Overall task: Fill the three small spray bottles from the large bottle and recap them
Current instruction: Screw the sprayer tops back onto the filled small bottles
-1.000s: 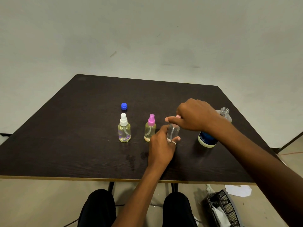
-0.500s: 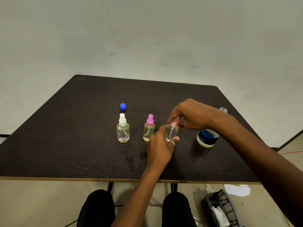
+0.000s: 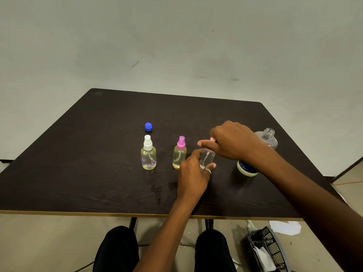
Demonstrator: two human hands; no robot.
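On the dark table (image 3: pixel 78 173) we see the left hand (image 3: pixel 193 177) curled round the small spray bottle (image 3: pixel 207 159) standing near the middle, the right hand (image 3: pixel 231 142) pinching its pale pink cap (image 3: pixel 212 139) from above, and behind them the uncapped large bottle (image 3: pixel 269 138), its blue label too small to read.

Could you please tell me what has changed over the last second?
The right hand twisted on the pale pink sprayer, keeping its grip; the left hand kept holding the third bottle. The white-topped bottle, pink-topped bottle, blue cap and large bottle stayed put.

Three spray bottles (image 3: pixel 148 158), one large bottle (image 3: pixel 268 137), one cap (image 3: pixel 148 127)
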